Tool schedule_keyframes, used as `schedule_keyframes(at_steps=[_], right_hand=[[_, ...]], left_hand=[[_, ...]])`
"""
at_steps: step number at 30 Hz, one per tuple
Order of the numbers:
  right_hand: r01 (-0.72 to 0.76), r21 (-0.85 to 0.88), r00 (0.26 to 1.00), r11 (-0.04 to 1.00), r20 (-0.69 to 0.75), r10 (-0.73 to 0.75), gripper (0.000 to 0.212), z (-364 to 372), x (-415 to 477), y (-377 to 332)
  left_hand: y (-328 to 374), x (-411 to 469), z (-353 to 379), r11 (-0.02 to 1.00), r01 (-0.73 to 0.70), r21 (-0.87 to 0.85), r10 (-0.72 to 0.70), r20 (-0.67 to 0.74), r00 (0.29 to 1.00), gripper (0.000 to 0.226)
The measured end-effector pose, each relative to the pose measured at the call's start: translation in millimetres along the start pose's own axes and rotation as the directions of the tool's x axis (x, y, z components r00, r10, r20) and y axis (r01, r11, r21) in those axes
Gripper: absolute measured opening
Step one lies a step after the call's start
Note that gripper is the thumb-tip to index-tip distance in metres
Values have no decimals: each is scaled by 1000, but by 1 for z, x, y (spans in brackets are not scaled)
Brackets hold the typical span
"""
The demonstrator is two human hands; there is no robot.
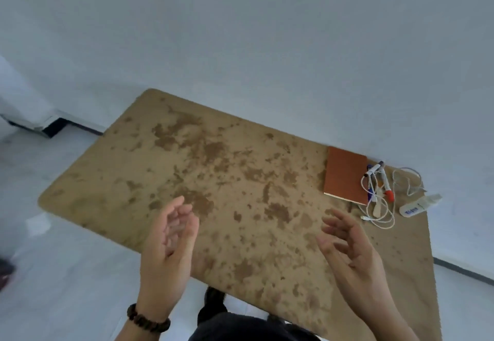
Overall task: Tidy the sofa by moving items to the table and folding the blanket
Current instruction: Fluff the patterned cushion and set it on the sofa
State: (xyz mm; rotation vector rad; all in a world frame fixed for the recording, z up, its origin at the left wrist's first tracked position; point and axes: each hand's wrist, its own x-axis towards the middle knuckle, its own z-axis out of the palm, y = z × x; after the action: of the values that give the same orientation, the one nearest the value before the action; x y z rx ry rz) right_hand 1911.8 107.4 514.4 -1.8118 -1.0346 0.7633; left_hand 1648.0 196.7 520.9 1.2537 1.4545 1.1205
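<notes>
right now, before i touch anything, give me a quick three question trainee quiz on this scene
1. True or false: the left hand and the right hand both hold nothing.
2. Where does the thin white cable lie? A) just right of the flat orange-brown notebook B) on the floor C) in the left hand
3. Fill in: the notebook lies on the mottled brown ____.

Key: 1 true; 2 A; 3 table.
</notes>
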Motion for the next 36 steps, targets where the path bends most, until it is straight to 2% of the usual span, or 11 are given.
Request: schedule_keyframes(at_steps=[3,7,10,13,16,19,21,25,29,32,36], right_hand=[[76,-9,986,997,147,-74,55,-1,2,4],[72,44,931,996,355,-83,43,12,-8,22],[71,52,851,996,518,-88,41,44,-24,33],[111,61,738,992,663,-123,41,89,-54,23],[193,111,576,975,792,-204,41,133,-91,-10],[307,192,399,932,863,-309,44,178,-132,-45],[365,218,311,905,888,-340,44,213,-161,-62],[434,222,210,873,918,-337,45,287,-222,-79],[488,228,103,842,944,-315,46,358,-274,-100],[496,250,75,832,942,-328,47,404,-298,-128],[449,251,138,857,929,-344,46,455,-312,-153]], left_hand=[[-4,-39,-16,999,30,46,-21,-178,984,33],[-22,-108,-32,981,136,136,-84,-330,940,32],[-36,-163,-55,955,243,168,-147,-440,886,36],[-37,-217,-91,939,322,123,-208,-543,814,36],[-35,-268,-131,943,330,41,-216,-681,700,34],[-47,-316,-169,947,315,-57,-229,-810,540,34],[-62,-344,-195,946,299,-128,-256,-861,440,35],[-94,-385,-259,930,284,-232,-316,-899,302,34],[-117,-402,-333,933,240,-268,-316,-928,194,34],[-118,-392,-390,938,241,-251,-299,-935,189,35],[-121,-361,-458,942,275,-190,-267,-923,279,37]])
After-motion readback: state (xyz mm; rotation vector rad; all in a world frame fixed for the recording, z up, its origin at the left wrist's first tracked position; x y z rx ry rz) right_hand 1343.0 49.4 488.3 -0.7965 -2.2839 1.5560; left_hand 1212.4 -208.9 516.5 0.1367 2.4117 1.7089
